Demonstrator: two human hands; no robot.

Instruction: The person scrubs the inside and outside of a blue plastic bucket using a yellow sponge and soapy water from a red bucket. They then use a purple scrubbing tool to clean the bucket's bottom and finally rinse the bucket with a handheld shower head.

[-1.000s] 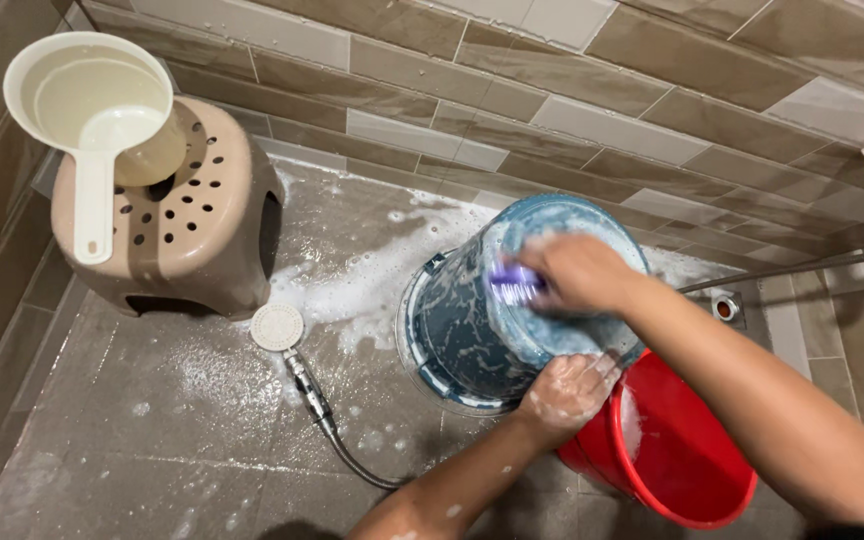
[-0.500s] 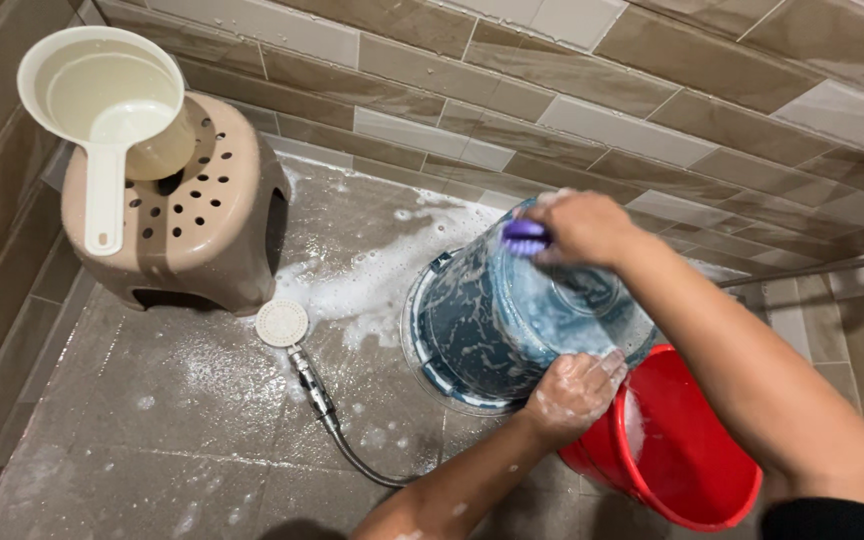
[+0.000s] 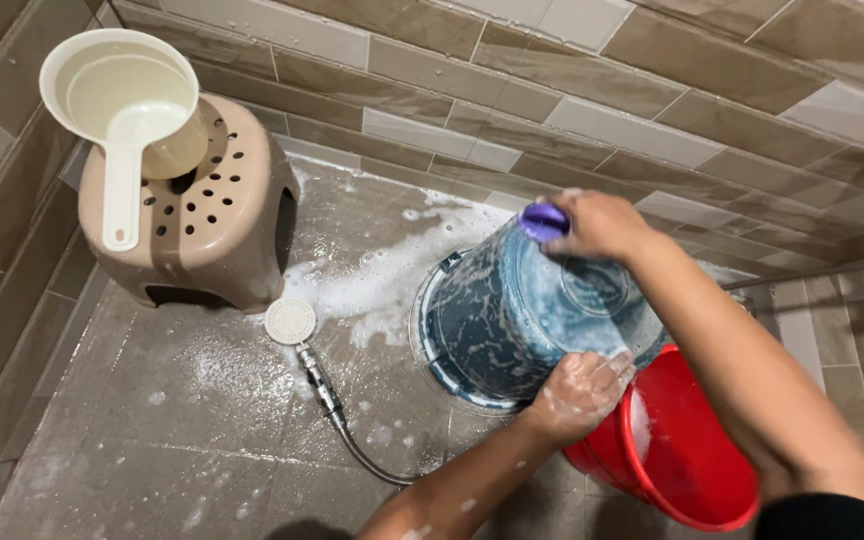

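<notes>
Since earlier, my right hand (image 3: 600,225), clamped on the purple brush (image 3: 542,221), sits at the upturned blue bucket's (image 3: 512,320) far edge; my left hand (image 3: 577,395) grips its near side on the floor.

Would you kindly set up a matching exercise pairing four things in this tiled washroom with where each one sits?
Things:
1. Cream water dipper
2. Shower head
3. Purple brush
4. Red bucket

Places:
A. Lying on the wet floor at the end of a metal hose
B. In the right hand, against the soapy blue bucket
C. On top of the brown perforated stool
D. Right of the blue bucket, near the left hand

Pairs: 1-C, 2-A, 3-B, 4-D
</notes>
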